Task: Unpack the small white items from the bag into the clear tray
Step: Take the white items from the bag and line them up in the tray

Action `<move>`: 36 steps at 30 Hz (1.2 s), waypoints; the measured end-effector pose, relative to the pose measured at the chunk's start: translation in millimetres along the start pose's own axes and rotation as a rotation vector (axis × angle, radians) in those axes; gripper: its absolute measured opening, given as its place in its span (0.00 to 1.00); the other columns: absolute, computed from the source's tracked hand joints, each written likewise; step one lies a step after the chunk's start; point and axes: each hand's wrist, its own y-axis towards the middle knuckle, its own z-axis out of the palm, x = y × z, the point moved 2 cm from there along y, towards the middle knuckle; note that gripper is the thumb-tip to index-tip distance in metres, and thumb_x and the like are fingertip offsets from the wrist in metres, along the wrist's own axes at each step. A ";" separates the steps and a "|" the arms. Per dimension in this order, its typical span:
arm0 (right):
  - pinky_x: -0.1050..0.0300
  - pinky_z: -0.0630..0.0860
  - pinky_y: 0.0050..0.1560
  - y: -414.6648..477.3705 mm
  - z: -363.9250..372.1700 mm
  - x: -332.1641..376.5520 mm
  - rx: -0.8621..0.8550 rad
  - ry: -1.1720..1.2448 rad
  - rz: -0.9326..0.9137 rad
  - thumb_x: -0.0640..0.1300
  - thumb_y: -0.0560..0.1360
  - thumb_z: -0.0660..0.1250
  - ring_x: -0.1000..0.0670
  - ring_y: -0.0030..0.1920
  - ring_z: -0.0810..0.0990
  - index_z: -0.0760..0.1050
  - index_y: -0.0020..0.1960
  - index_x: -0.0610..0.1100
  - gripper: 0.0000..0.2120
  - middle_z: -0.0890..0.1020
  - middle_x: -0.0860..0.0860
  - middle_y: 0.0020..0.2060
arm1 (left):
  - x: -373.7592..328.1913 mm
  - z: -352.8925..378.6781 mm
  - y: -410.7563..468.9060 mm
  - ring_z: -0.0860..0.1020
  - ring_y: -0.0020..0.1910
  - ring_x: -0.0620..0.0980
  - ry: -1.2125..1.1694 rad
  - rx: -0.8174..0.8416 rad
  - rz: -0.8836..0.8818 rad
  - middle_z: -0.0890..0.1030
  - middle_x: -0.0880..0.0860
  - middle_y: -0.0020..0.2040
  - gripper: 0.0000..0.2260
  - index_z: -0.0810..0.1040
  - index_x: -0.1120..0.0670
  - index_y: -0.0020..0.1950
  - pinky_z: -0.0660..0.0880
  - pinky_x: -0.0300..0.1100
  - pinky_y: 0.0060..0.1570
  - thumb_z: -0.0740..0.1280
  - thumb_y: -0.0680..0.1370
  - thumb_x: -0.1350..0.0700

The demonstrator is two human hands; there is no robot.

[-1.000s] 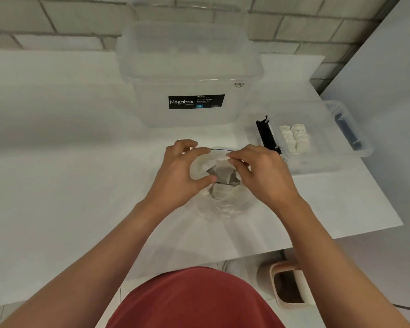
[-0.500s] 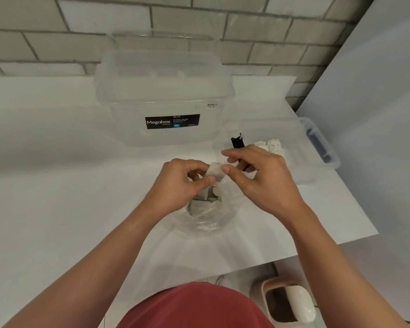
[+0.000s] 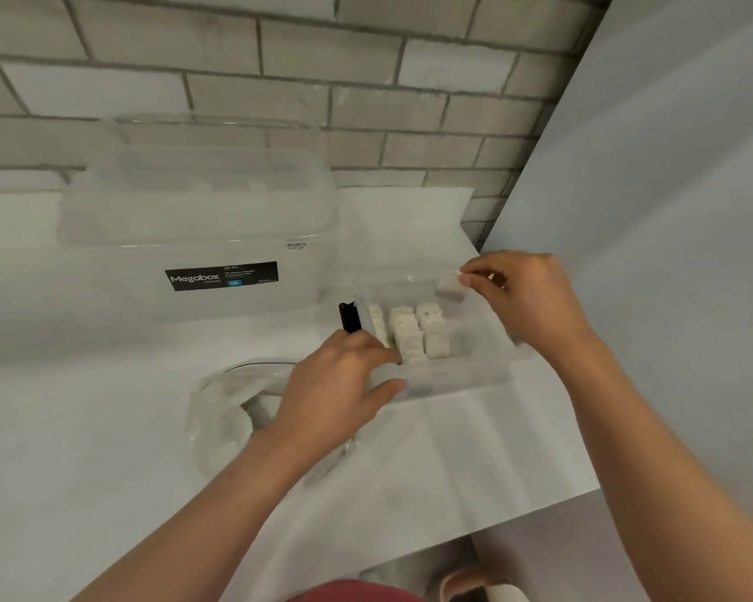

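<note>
A clear tray sits at the right of the white table, with several small white items lined up in rows inside. My right hand hovers over the tray's far right part and pinches one small white item between thumb and fingertips. My left hand grips the tray's near left rim. A crumpled clear bag lies on the table just left of that hand, with more white items dimly visible inside; my left forearm covers part of it.
A large clear lidded Megabox container stands behind the bag. A black clip sits at the tray's left end. A brick wall runs behind, a grey panel on the right. The table edge is near me, a bin below it.
Both hands left the bag's mouth. My right hand carried one white item right to above the tray. My left hand moved to the tray's near rim. The view shifted right.
</note>
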 end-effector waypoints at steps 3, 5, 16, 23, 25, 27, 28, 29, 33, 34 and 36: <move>0.51 0.81 0.47 8.0 20.5 -28.4 0.142 -0.076 0.033 0.47 0.78 0.72 0.52 0.43 0.83 0.86 0.51 0.51 0.04 0.87 0.55 0.45 | -5.1 10.0 3.2 0.78 0.52 0.46 0.088 -0.060 0.012 0.80 0.41 0.50 0.06 0.85 0.45 0.52 0.78 0.44 0.39 0.74 0.76 0.49; 0.50 0.81 0.48 9.9 37.5 -40.2 0.322 -0.104 0.059 0.47 0.78 0.71 0.52 0.47 0.82 0.85 0.50 0.53 0.04 0.86 0.57 0.44 | -4.8 12.7 5.2 0.80 0.49 0.47 0.102 -0.094 -0.013 0.81 0.42 0.47 0.04 0.86 0.46 0.48 0.78 0.43 0.36 0.76 0.74 0.51; 0.54 0.77 0.52 20.9 95.8 -52.6 0.698 -0.286 0.028 0.47 0.73 0.75 0.51 0.47 0.83 0.86 0.45 0.55 0.03 0.85 0.58 0.44 | -6.9 17.6 3.4 0.80 0.45 0.47 0.085 -0.124 -0.056 0.81 0.43 0.46 0.03 0.87 0.47 0.45 0.79 0.45 0.35 0.77 0.73 0.53; 0.54 0.76 0.49 21.8 92.2 -53.0 0.719 -0.366 0.037 0.54 0.72 0.76 0.48 0.53 0.81 0.83 0.53 0.55 0.10 0.83 0.54 0.52 | -7.8 13.4 -2.0 0.78 0.53 0.46 0.087 -0.083 -0.047 0.80 0.41 0.53 0.07 0.84 0.46 0.54 0.79 0.45 0.40 0.72 0.77 0.50; 0.54 0.75 0.50 21.0 76.7 -49.2 0.666 -0.339 0.063 0.57 0.73 0.74 0.47 0.56 0.79 0.81 0.55 0.57 0.12 0.82 0.54 0.53 | -4.4 5.6 -10.3 0.76 0.55 0.45 0.056 -0.098 -0.055 0.79 0.42 0.57 0.09 0.84 0.46 0.57 0.78 0.44 0.43 0.72 0.77 0.49; 0.53 0.78 0.52 14.7 56.8 -36.7 0.581 -0.250 0.053 0.57 0.75 0.73 0.49 0.53 0.80 0.81 0.55 0.58 0.11 0.84 0.57 0.51 | 7.7 -7.1 -23.4 0.74 0.58 0.46 0.050 -0.169 -0.092 0.78 0.43 0.59 0.10 0.84 0.46 0.57 0.75 0.40 0.47 0.74 0.76 0.50; 0.52 0.79 0.53 8.9 45.8 -25.9 0.520 -0.183 0.045 0.56 0.75 0.72 0.51 0.50 0.80 0.82 0.55 0.57 0.09 0.84 0.59 0.48 | 17.6 -13.5 -31.2 0.73 0.59 0.47 0.054 -0.207 -0.132 0.77 0.45 0.61 0.10 0.84 0.46 0.55 0.73 0.39 0.49 0.75 0.75 0.50; 0.52 0.80 0.52 1.4 37.2 -12.9 0.451 -0.107 0.039 0.54 0.76 0.73 0.54 0.47 0.81 0.83 0.54 0.56 0.08 0.84 0.61 0.46 | 29.5 -20.2 -40.1 0.72 0.61 0.49 0.066 -0.239 -0.181 0.77 0.46 0.62 0.10 0.84 0.47 0.54 0.71 0.39 0.51 0.76 0.74 0.51; 0.65 0.77 0.47 -39.0 27.9 60.2 0.263 0.208 -0.004 0.48 0.77 0.72 0.60 0.41 0.81 0.84 0.52 0.53 0.05 0.85 0.62 0.41 | 77.6 -41.9 -77.1 0.67 0.66 0.56 0.189 -0.288 -0.342 0.75 0.51 0.66 0.10 0.84 0.49 0.50 0.74 0.48 0.56 0.78 0.71 0.51; 0.68 0.76 0.46 -48.7 34.7 78.6 0.275 0.288 -0.021 0.46 0.77 0.72 0.60 0.42 0.82 0.85 0.52 0.52 0.05 0.85 0.61 0.41 | 86.9 -43.9 -83.8 0.67 0.67 0.57 0.220 -0.276 -0.362 0.75 0.52 0.67 0.10 0.84 0.49 0.50 0.74 0.51 0.56 0.78 0.71 0.49; 0.68 0.77 0.48 -66.2 58.5 111.1 0.357 0.391 -0.064 0.44 0.77 0.72 0.60 0.44 0.82 0.85 0.53 0.50 0.06 0.86 0.59 0.43 | 101.6 -42.1 -93.6 0.67 0.67 0.60 0.263 -0.225 -0.379 0.75 0.55 0.67 0.10 0.85 0.48 0.48 0.75 0.54 0.58 0.75 0.73 0.44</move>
